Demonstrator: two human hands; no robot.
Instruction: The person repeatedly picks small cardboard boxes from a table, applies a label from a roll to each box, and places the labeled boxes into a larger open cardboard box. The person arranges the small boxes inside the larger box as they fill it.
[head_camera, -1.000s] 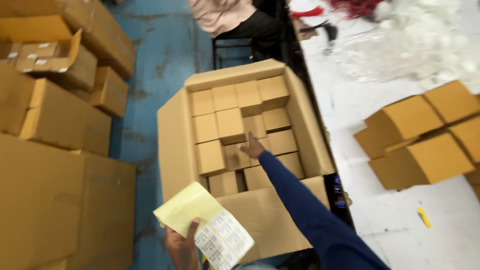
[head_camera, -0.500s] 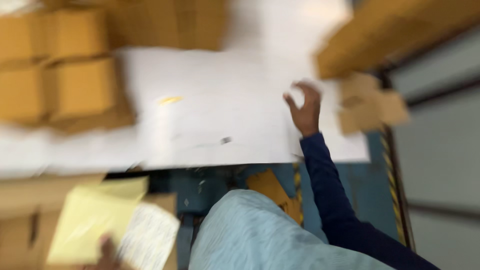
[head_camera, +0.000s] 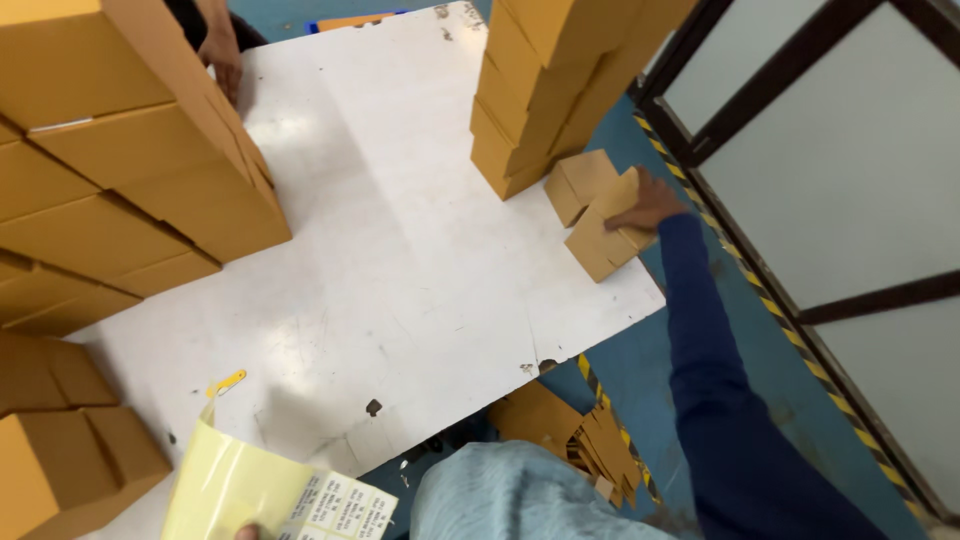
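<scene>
A small cardboard box (head_camera: 605, 232) is gripped by the right hand (head_camera: 645, 205) on the white tabletop (head_camera: 400, 230) — a yellow label sheet (head_camera: 270, 492) is pinched by the left hand (head_camera: 248, 532), barely visible.

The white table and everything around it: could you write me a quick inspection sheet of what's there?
Surface: white table, scuffed and spotted.
Job's things: two small cardboard boxes at the table's right edge; yellow label sheet at the bottom.
Clutter: tall box stacks on the left and a stack at the back; yellow cutter.
Hands: right hand rests on the small boxes; left hand, barely seen, holds the sheet. Another person's hand at the far edge.
Cables: nothing seen.
Surroundings: blue floor, striped tape, flat cardboard below.
</scene>
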